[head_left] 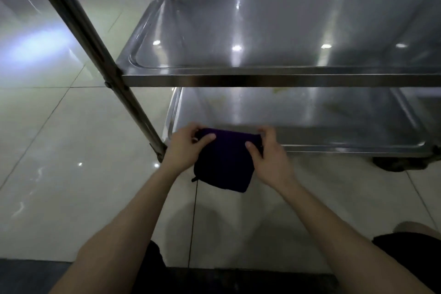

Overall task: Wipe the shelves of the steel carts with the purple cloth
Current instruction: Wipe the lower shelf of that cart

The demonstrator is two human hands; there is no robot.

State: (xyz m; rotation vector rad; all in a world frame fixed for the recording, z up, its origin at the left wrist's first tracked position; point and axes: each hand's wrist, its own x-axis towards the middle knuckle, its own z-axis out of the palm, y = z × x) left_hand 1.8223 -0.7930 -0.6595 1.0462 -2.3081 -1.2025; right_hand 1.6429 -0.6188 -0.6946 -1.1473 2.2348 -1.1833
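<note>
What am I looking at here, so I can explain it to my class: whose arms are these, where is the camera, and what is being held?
There is no machine here. A person wears one wide-angle camera on the head, looking forward and down, so the two bare arms are the wearer's own. The left hand and the right hand each pinch an upper corner of a folded purple cloth. They hold it in front of the near left corner of a steel cart. The cart's upper shelf and lower shelf are shiny trays with raised rims. The lower one shows faint yellowish marks. The cart stands on a pale tiled floor.
</note>
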